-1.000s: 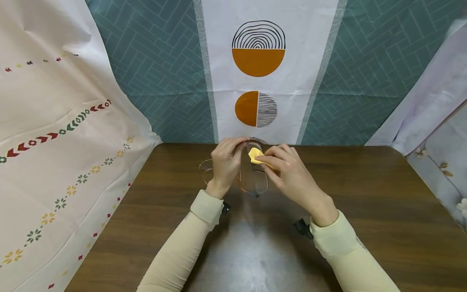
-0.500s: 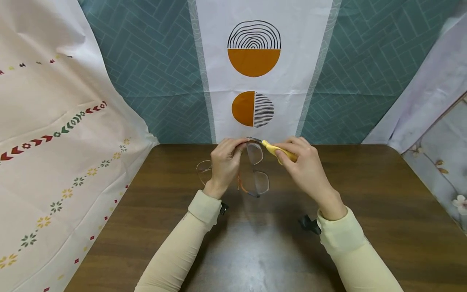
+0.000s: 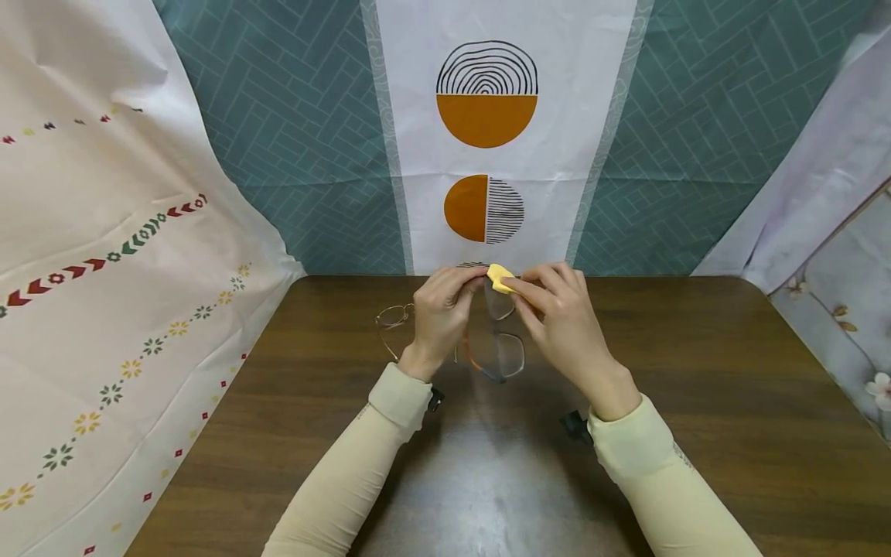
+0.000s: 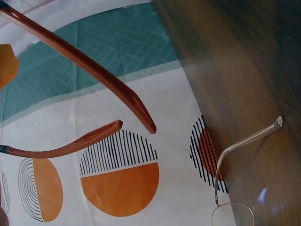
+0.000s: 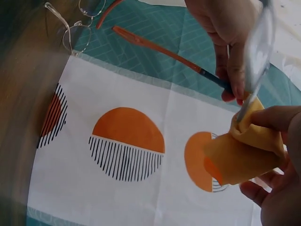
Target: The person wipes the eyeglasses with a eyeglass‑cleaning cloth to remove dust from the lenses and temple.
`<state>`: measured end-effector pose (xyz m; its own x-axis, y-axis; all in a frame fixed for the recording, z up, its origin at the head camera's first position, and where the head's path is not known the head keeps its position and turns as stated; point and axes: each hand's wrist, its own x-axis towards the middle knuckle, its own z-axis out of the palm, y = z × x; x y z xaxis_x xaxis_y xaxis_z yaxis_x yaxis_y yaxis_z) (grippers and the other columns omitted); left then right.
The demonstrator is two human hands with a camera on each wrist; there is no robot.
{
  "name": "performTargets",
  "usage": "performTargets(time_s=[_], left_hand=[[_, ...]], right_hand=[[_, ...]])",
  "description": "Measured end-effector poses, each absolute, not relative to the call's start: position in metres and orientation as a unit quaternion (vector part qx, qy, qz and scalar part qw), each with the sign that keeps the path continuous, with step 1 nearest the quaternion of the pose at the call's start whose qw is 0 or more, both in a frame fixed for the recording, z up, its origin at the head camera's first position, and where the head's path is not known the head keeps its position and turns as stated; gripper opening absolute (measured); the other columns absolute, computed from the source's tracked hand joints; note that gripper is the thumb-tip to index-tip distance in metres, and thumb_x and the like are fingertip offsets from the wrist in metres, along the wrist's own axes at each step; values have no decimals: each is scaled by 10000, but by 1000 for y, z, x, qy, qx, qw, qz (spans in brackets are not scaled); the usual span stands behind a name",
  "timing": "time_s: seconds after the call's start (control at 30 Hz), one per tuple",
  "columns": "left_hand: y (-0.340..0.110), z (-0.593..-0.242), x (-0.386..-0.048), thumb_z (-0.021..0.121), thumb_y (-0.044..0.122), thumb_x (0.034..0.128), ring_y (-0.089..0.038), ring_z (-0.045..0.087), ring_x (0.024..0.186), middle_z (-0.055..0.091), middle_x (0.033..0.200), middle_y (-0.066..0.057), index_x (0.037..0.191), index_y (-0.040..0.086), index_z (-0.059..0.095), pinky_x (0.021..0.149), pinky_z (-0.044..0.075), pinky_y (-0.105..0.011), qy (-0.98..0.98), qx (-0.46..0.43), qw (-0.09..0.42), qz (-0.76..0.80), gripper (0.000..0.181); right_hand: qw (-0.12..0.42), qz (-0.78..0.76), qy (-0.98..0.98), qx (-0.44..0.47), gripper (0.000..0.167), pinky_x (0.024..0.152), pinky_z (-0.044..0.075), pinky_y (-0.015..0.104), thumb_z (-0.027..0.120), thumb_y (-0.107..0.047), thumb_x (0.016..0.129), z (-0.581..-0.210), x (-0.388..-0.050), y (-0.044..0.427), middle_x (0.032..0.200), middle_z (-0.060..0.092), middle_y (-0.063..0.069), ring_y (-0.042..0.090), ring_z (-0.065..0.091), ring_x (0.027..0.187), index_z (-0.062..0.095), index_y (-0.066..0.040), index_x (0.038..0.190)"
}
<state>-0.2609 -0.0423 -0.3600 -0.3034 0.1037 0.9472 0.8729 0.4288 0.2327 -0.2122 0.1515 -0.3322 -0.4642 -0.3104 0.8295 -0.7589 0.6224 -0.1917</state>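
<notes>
My left hand (image 3: 438, 319) pinches a pair of glasses (image 3: 511, 356) at one end of the frame, near the hinge. The glasses hang upright above the table, with brown temples (image 4: 89, 66) and a dark front. In my right hand (image 3: 569, 329), a yellow cloth (image 5: 254, 155) is pinched between thumb and fingers. The cloth is folded over the frame's upper end, beside my left fingertips, and covers part of the nearer lens. The lower lens stays uncovered. Behind my left wrist, a second pair of glasses with a thin gold frame (image 3: 393, 316) lies on the table.
The brown wooden table (image 3: 696, 371) spreads out around both hands. A patterned cloth backdrop (image 3: 327, 139) hangs at its far edge. A cream cloth (image 3: 83, 325) drapes along the left side, and a pale flowered cloth (image 3: 845, 309) hangs on the right.
My right hand moved the cloth away from the lens to the right, then brought it back to the upper frame end. My left hand shifted slightly right with the glasses.
</notes>
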Motion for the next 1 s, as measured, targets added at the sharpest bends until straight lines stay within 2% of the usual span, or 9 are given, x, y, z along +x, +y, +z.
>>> performTargets(time_s=[0.4,0.63,0.87,1.0], left_hand=[[-43,-360,-265,784,-2,895,-254,696,742,765,858,-123,981,-21,796,703,578,-366,-683,-307,520,-410,89],[-47,-359,-268,797,-16,880,-265,692,736,768,851,-112,977,-7,808,694,571,-365,-677,-282,536,-417,98],[-48,-360,-268,803,-17,871,-270,688,739,768,854,-116,982,-3,808,686,568,-372,-683,-275,538,-410,112],[-47,-359,-268,790,7,896,-266,688,754,770,871,-113,992,-1,807,698,568,-363,-686,-275,535,-410,98]], right_hand=[[328,325,-825,327,254,763,324,412,811,45,862,-328,-210,157,960,683,97,295,527,912,809,-34,1104],[258,350,-836,335,234,907,391,450,784,18,899,-325,-204,157,974,692,47,257,534,980,807,-54,1120],[217,365,-830,361,203,866,400,409,773,-31,927,-320,-198,157,994,691,10,200,536,984,807,-81,1121],[227,387,-824,345,202,807,421,369,777,-22,921,-316,-196,161,998,698,19,185,542,973,807,-75,1114]])
